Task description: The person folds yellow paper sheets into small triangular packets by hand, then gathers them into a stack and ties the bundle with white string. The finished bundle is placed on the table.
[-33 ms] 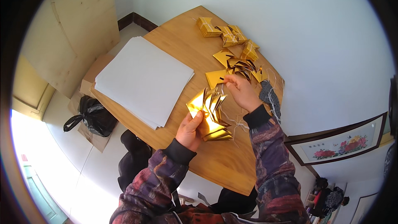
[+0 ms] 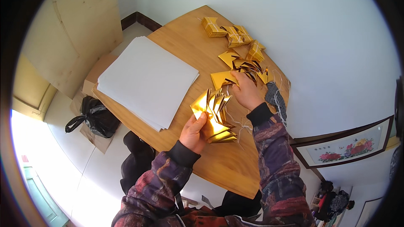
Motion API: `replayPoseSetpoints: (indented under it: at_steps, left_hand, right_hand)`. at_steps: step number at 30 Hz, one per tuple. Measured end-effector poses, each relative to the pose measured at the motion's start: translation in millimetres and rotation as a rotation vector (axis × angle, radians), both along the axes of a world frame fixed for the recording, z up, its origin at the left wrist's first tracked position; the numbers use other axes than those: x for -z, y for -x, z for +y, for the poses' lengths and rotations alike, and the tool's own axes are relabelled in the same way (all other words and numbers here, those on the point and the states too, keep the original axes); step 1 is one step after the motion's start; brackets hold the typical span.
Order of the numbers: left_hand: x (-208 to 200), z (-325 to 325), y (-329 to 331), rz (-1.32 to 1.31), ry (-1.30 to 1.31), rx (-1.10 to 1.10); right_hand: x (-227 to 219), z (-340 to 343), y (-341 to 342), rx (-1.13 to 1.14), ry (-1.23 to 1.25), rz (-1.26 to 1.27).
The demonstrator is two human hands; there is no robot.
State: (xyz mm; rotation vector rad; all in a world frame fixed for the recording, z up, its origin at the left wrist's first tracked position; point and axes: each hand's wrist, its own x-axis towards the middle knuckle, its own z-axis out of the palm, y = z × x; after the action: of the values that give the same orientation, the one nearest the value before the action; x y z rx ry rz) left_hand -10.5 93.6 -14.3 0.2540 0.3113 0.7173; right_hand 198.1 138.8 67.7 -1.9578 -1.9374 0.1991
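Note:
My left hand (image 2: 195,131) is closed around a fanned-out bunch of folded gold foil papers (image 2: 215,120), its thumb pressed on the shiny near face. Bright light glares off that bunch. Farther right, my right hand (image 2: 245,91) reaches to a loose pile of folded gold papers (image 2: 245,64). Its fingers are closed at the edge of one flat gold paper (image 2: 220,79) on the pile's near side; the fingertips are partly hidden. Beyond the pile lie several tied bundles of gold papers (image 2: 235,36), bound with pale string.
A stack of large white sheets (image 2: 147,80) covers the left part of the wooden table (image 2: 176,27). Pale strings (image 2: 243,125) and a grey knitted piece (image 2: 275,100) lie at the right. A black plastic bag (image 2: 99,117) sits on the floor; a framed flower picture (image 2: 343,145) is right.
My right hand has shifted slightly, its fingertips now a little farther over the near gold paper. My left hand keeps its hold on the bunch.

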Motion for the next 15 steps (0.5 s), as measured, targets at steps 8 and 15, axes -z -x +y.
replayPoseSetpoints:
  at_steps: [8,15]
  left_hand:
    - [-4,0,1,-0.091,0.024,-0.024]
    - [-11,-4,-1,-0.270,0.020,0.020]
  right_hand:
    - [49,22,-21,-0.037,-0.155,-0.348]
    - [-9,-26,-36,0.220,-0.196,0.075]
